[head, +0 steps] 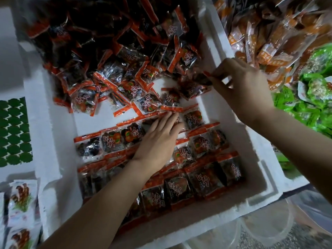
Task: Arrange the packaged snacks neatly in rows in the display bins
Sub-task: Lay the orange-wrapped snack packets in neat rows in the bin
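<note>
My left hand (158,139) lies flat on the farthest laid row (115,135), fingers straight and close together, pressing its packets down. I judge the pressure is there to stop the slippery film wrappers from sliding while the row is extended. My right hand (240,90) pinches one small dark snack packet with an orange sealed edge (201,79) between thumb and fingertips. It holds the packet just above the right fringe of the loose heap of matching packets (111,56), close to the bin's right wall. A pinch at the edge probably lets me turn the packet so its orange strip lines up with the others.

Both hands work inside a white rigid foam bin (59,123). Its near half holds the laid rows (201,178), overlapped like shingles with the orange strips parallel. The far half holds the unsorted heap, and some bare white floor shows between them. By my estimate about half the bin remains to be ordered.

To the right, well apart from the hands, lie orange-wrapped packets (269,42) and bright green packets (316,97). To the left are a dark green scalloped sheet (14,132) and, below it, white printed packets (19,200).
</note>
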Tool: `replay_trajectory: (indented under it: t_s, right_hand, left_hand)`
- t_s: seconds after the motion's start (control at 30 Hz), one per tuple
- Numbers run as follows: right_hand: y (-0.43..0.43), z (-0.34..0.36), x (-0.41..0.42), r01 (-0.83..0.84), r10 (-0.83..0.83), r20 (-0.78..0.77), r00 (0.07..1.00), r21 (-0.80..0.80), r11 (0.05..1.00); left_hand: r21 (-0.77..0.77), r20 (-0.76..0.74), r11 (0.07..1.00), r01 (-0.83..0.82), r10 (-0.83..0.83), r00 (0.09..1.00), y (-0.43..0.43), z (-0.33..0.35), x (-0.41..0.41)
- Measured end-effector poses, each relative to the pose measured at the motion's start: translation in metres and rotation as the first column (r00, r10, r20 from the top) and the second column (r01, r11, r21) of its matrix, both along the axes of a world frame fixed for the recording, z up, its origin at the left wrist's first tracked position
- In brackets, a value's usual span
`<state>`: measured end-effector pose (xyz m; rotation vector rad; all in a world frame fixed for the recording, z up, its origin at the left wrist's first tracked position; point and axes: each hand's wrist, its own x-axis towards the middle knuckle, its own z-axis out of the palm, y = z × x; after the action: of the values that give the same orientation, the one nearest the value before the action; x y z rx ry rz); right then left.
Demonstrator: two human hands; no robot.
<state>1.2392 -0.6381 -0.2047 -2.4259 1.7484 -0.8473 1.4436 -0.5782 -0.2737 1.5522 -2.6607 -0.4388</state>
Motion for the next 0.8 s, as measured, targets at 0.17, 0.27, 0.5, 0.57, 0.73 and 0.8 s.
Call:
replay_trajectory:
  t_s: [0.17,0.27,0.5,0.57,0.73,0.8]
  right_hand:
    - [0.011,-0.012,-0.014,-0.072,0.073,-0.232,0.97,0.012,0.997]
    - [0.018,-0.023,-0.012,-0.18,0.176,-0.362,0.915,0.022,0.983]
    - [0.045,-0.058,-0.008,-0.197,0.256,-0.44,0.861,0.176,0.964]
    - [0.039,-0.059,-0.002,-0.165,0.237,-0.484,0.843,0.186,0.969]
    - [0.033,-0.059,0.013,-0.026,0.187,-0.605,0.774,0.265,0.964]
    - [0.038,-0.061,0.012,0.007,0.2,-0.624,0.755,0.313,0.95]
  left_hand:
    - [0.016,0.013,0.991,0.135,-0.135,0.991,-0.006,0.001,-0.029]
    - [0.015,0.075,0.988,0.151,-0.152,0.986,-0.012,-0.004,-0.034]
    - [0.013,0.143,0.975,0.22,-0.22,0.965,-0.015,-0.011,-0.019]
    - [0.013,0.167,0.977,0.215,-0.214,0.963,-0.014,-0.012,-0.019]
    - [0.019,0.165,0.981,0.192,-0.192,0.967,-0.012,-0.012,-0.022]
    - [0.021,0.144,0.982,0.189,-0.19,0.971,-0.012,-0.012,-0.022]
